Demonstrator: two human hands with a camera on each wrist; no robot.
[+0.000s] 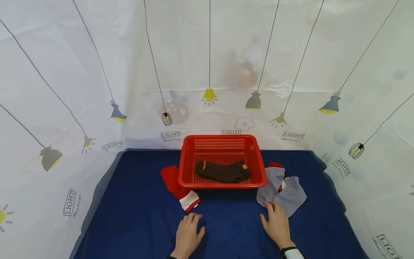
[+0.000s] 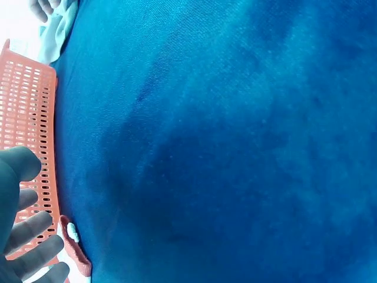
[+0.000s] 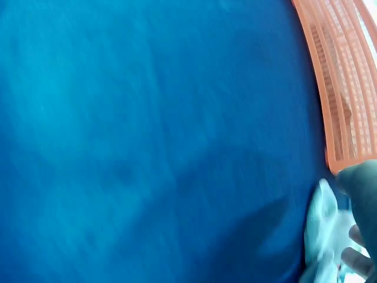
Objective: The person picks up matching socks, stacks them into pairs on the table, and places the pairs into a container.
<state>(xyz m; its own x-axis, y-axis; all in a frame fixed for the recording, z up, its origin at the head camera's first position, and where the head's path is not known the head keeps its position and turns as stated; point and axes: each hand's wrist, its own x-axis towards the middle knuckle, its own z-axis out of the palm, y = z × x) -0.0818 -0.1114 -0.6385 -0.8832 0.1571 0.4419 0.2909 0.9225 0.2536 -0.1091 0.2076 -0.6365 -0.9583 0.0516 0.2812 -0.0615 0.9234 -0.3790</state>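
Observation:
My left hand hovers over the blue cloth with its fingers relaxed, holding nothing. Just beyond it lies a red sock with a white cuff, partly tucked against the basket. On the other side, my right hand has loosely bent fingers right at the near edge of a pair of grey socks; in the right wrist view these socks show pale beside the fingers. Red and white fabric peeks out from under the grey pair, mostly hidden. A dark brown sock with orange marks lies inside the red basket.
The dark blue cloth covers the table. The basket stands at the back middle, between the red sock and the grey pair. A white sheet printed with hanging lamps rises behind and along both sides.

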